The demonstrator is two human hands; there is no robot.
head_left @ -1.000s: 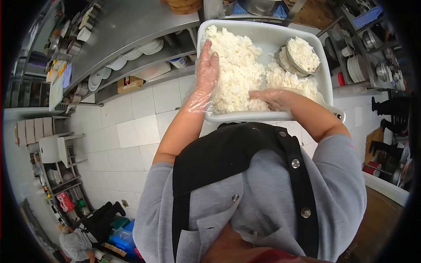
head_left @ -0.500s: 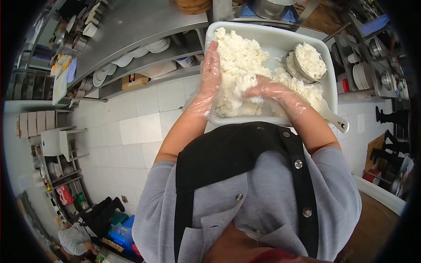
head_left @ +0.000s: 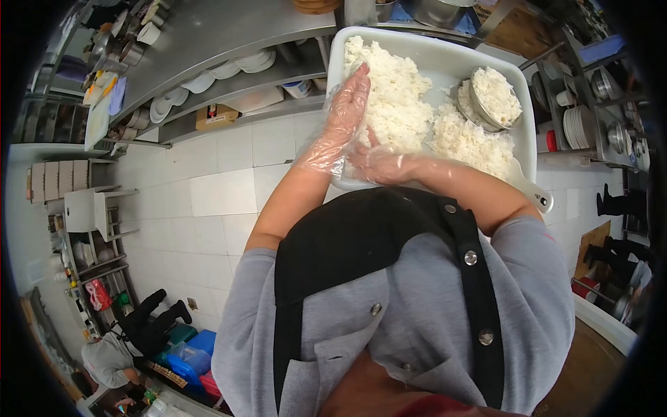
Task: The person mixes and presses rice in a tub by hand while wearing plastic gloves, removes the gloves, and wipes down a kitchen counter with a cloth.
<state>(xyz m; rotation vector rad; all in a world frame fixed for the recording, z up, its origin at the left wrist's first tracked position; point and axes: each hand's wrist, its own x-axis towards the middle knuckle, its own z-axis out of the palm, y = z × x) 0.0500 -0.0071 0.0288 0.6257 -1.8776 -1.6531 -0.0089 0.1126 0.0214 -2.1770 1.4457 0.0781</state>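
A white plastic tub [head_left: 531,139] holds cooked white rice, with one long mound [head_left: 399,97] on its left side. My left hand [head_left: 349,108], in a clear plastic glove, lies flat along the left edge of that mound, fingers stretched out. Also gloved, my right hand [head_left: 381,161] presses at the mound's near end with its fingers extended; no lump of rice shows in it. Looser rice [head_left: 472,146] lies to the right, beside a tilted metal bowl [head_left: 478,105] full of rice. A white rice paddle [head_left: 536,194] rests over the near right corner of the tub.
A steel counter [head_left: 229,42] with stacked plates [head_left: 256,61] on its lower shelf stands at the left. Shelving with plates [head_left: 577,127] is at the right. One person [head_left: 114,361] is at lower left; another person's dark-clothed legs [head_left: 622,201] show at the right.
My right hand has moved left and nearer to me, from over the middle of the rice to the mound's near end; the rice in its fingers is gone. My left hand has shifted slightly right.
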